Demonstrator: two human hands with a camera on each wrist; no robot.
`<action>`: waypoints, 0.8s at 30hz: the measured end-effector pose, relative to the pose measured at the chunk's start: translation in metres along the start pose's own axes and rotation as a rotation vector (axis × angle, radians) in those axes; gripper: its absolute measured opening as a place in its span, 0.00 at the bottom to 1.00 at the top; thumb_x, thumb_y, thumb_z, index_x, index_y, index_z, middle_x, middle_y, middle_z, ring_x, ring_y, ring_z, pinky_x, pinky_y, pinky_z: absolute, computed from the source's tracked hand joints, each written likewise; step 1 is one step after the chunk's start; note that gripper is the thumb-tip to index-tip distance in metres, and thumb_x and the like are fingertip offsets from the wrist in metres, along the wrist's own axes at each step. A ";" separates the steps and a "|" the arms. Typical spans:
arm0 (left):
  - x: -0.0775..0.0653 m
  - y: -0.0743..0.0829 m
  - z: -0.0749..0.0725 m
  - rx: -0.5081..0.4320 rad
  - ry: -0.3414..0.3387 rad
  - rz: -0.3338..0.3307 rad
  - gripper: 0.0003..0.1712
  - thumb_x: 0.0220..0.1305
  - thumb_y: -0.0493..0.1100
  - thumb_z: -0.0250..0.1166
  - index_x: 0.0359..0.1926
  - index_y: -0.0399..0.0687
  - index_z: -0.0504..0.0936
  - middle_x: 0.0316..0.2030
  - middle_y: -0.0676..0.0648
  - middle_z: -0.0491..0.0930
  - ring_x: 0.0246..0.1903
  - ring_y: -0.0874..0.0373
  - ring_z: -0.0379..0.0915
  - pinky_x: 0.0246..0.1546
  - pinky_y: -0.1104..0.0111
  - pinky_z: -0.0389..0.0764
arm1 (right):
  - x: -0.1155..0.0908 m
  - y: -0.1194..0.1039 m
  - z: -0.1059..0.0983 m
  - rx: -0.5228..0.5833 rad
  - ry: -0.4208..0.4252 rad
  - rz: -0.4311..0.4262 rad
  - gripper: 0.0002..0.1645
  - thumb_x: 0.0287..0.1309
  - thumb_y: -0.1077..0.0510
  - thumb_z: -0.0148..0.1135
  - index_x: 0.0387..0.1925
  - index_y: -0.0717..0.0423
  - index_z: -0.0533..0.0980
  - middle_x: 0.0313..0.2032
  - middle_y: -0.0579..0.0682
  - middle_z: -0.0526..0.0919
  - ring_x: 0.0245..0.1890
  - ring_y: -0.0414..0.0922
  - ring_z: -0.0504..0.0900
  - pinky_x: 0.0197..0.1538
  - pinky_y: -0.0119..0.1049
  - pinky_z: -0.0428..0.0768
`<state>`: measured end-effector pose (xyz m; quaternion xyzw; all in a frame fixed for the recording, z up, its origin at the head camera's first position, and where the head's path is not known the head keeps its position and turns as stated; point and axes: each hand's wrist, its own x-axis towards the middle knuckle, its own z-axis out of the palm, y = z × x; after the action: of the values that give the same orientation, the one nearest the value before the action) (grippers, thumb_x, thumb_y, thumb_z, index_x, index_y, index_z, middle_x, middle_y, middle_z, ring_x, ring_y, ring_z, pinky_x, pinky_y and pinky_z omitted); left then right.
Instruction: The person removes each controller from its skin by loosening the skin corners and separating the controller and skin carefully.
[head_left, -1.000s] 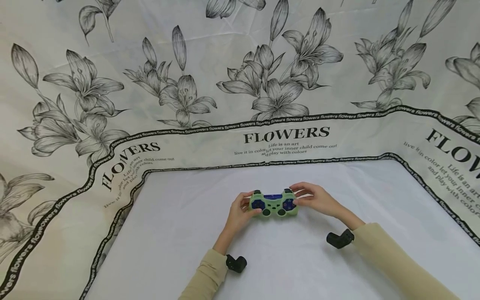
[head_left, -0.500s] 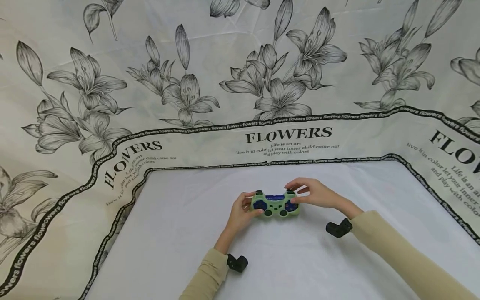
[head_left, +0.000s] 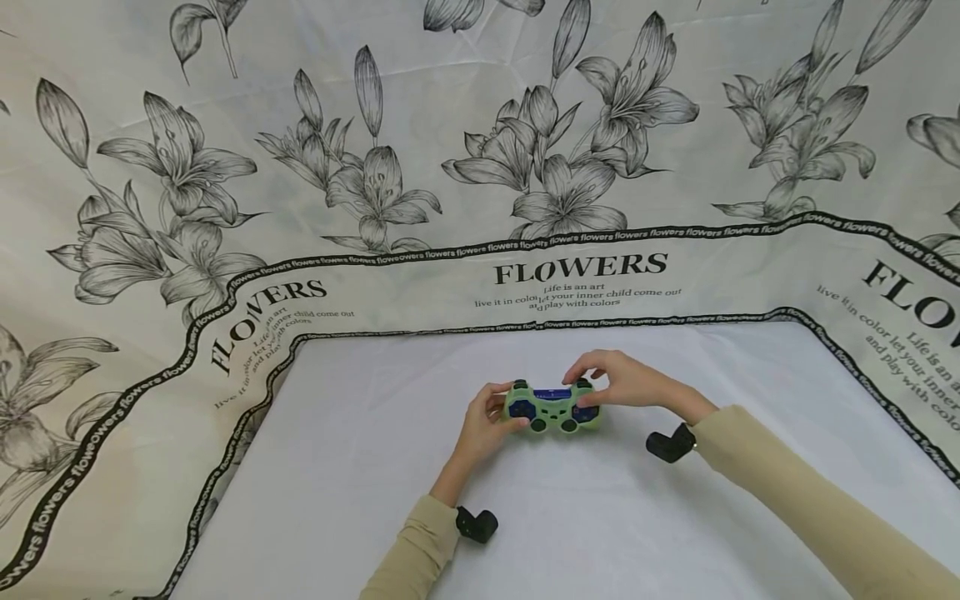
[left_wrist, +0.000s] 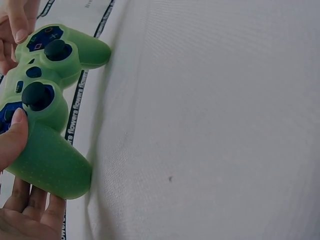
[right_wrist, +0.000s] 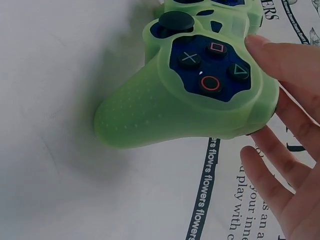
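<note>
Game controller (head_left: 553,407) between both hands over the white bench (head_left: 375,483), its far-button side the likelier to slip.
It could tip or drop at the right hand (head_left: 628,383), I'd judge, because that hold takes only the upper edge; a hard tug might also stretch the green cover (right_wrist: 132,112). The right thumb and forefinger pinch that edge narrowly, the other fingers (right_wrist: 264,175) spread loose. The left hand (head_left: 478,425) holds more fully: thumb on the face, fingers beneath the grip. Whether the controller touches the bench, I cannot tell.
</note>
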<state>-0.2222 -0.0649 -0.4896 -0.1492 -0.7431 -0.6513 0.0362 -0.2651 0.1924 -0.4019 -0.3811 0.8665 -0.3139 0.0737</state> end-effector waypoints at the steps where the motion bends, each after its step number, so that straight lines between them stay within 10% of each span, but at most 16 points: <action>1: -0.001 0.002 0.000 0.000 -0.001 0.003 0.28 0.52 0.30 0.71 0.55 0.36 0.72 0.56 0.35 0.77 0.52 0.42 0.75 0.58 0.50 0.74 | 0.001 0.000 0.000 -0.007 -0.007 -0.001 0.19 0.53 0.54 0.71 0.47 0.54 0.80 0.46 0.52 0.84 0.50 0.50 0.78 0.55 0.54 0.76; 24: -0.001 0.013 0.001 0.031 -0.002 -0.032 0.29 0.55 0.30 0.69 0.58 0.35 0.70 0.55 0.33 0.77 0.53 0.39 0.74 0.60 0.48 0.71 | 0.011 -0.012 0.000 -0.385 -0.024 -0.117 0.14 0.51 0.53 0.72 0.41 0.51 0.85 0.40 0.43 0.85 0.43 0.42 0.81 0.48 0.41 0.81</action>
<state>-0.2176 -0.0630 -0.4770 -0.1373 -0.7554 -0.6402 0.0274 -0.2653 0.1790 -0.3936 -0.4417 0.8858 -0.1417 -0.0084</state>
